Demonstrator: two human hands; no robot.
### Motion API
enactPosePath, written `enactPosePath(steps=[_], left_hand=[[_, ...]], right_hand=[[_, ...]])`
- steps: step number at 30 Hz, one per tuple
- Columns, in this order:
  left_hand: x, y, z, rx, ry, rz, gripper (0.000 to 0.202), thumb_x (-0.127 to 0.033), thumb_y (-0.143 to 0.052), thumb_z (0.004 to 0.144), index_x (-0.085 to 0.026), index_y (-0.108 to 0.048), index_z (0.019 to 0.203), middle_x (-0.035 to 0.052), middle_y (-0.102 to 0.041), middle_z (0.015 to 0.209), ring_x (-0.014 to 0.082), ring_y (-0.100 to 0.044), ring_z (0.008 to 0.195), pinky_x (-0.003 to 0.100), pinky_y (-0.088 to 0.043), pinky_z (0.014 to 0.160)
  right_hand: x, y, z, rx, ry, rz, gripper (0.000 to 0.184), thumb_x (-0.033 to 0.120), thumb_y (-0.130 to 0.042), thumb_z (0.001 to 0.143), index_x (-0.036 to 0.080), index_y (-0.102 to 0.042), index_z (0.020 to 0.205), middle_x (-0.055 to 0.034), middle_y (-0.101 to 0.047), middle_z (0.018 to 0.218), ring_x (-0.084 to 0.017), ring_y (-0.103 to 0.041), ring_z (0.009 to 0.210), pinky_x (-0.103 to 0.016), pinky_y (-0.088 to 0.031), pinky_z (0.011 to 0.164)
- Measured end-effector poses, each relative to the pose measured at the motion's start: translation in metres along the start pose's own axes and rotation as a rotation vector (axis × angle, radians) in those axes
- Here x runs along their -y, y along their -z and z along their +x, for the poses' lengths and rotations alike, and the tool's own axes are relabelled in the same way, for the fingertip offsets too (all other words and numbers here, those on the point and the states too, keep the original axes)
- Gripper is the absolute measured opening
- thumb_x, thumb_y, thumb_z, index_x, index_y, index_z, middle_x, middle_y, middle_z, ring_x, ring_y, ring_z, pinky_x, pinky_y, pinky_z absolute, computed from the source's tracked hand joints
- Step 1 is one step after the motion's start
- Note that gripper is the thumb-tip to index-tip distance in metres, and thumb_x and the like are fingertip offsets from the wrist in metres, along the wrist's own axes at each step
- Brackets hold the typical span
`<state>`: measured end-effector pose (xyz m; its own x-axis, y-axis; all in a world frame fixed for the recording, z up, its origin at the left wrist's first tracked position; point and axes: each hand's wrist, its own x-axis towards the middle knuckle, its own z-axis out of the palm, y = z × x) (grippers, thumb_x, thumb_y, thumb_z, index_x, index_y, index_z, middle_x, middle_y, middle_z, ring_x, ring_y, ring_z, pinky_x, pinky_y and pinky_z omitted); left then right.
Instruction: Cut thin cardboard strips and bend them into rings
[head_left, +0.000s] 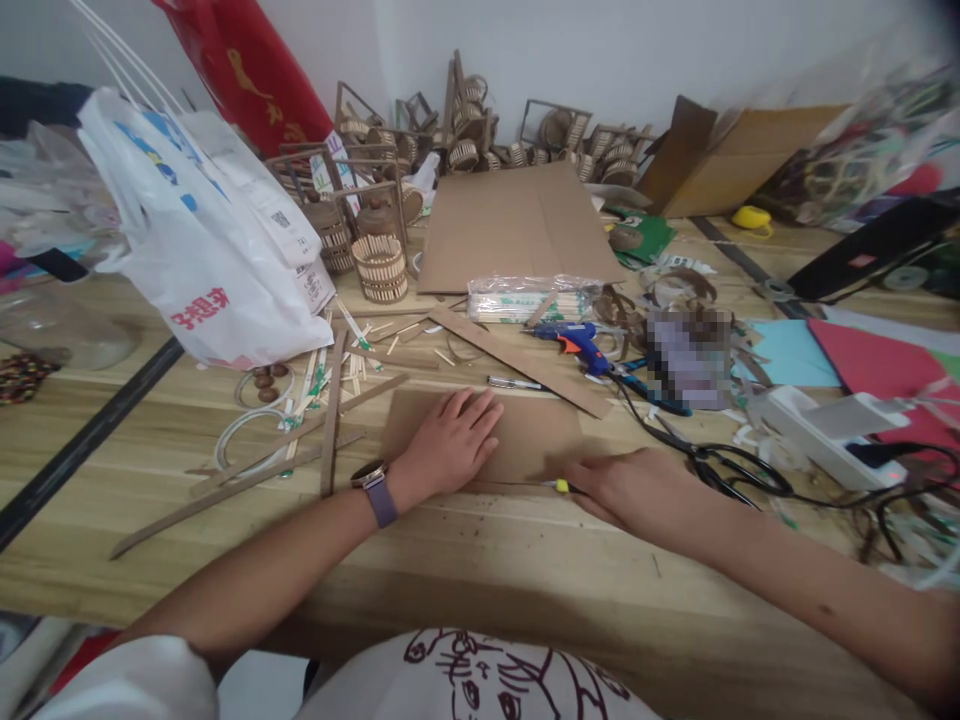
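While our left hand (442, 447) lies flat on the cardboard sheet (536, 435), fingers slightly spread, our right hand's (637, 490) fingers pinch a yellow-tipped cutter (561, 486) at the sheet's near edge.

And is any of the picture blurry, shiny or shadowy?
All in the head view: mosaic squares hide something right of the blue glue gun; the plastic wrapper glints; a shadow darkens the wooden table near the shirt; the yellow-tipped cutter in the right hand looks blurry.
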<state>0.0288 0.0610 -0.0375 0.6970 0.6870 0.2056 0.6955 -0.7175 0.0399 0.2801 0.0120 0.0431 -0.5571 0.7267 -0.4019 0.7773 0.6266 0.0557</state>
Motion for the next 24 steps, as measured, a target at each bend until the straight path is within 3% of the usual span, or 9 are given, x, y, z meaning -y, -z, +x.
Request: enactPosePath(steps=[8, 15, 19, 24], left_hand=[[-0.001, 0.001, 0.000, -0.007, -0.004, 0.009, 0.048, -0.038, -0.034, 0.107, -0.013, -0.049, 0.145, 0.0110, -0.045, 0.155, 0.0311, -0.039, 0.138, 0.047, -0.031, 0.115], [0.000, 0.001, 0.000, 0.017, 0.001, -0.003, 0.048, -0.038, -0.033, 0.107, -0.013, -0.048, 0.146, 0.0107, -0.042, 0.156, 0.0313, -0.038, 0.138, 0.046, -0.029, 0.115], [0.001, 0.003, 0.000, 0.041, 0.002, -0.014, 0.048, -0.038, -0.034, 0.107, -0.014, -0.047, 0.147, 0.0097, -0.041, 0.157, 0.0312, -0.037, 0.138, 0.046, -0.028, 0.116], [0.002, 0.003, 0.000, 0.057, 0.010, -0.028, 0.049, -0.039, -0.035, 0.107, -0.014, -0.046, 0.147, 0.0091, -0.041, 0.157, 0.0315, -0.037, 0.139, 0.046, -0.028, 0.117]], right_hand=[[0.007, -0.001, 0.011, -0.066, 0.052, -0.064, 0.013, 0.025, -0.053, 0.095, 0.021, -0.065, 0.099, -0.0023, -0.076, 0.075, -0.018, -0.073, 0.064, -0.026, -0.024, 0.046], [0.013, -0.002, 0.013, -0.047, 0.015, -0.142, 0.014, 0.019, -0.053, 0.094, 0.021, -0.065, 0.102, -0.0044, -0.075, 0.075, -0.019, -0.073, 0.063, -0.028, -0.015, 0.044], [0.007, -0.005, 0.009, -0.067, 0.011, -0.112, 0.016, 0.020, -0.053, 0.094, 0.023, -0.065, 0.104, -0.0035, -0.075, 0.073, -0.018, -0.071, 0.059, -0.025, -0.019, 0.044], [-0.006, -0.012, -0.003, -0.040, -0.020, -0.115, 0.020, 0.020, -0.051, 0.095, 0.023, -0.065, 0.109, -0.0038, -0.075, 0.072, -0.019, -0.071, 0.060, -0.028, -0.015, 0.045]])
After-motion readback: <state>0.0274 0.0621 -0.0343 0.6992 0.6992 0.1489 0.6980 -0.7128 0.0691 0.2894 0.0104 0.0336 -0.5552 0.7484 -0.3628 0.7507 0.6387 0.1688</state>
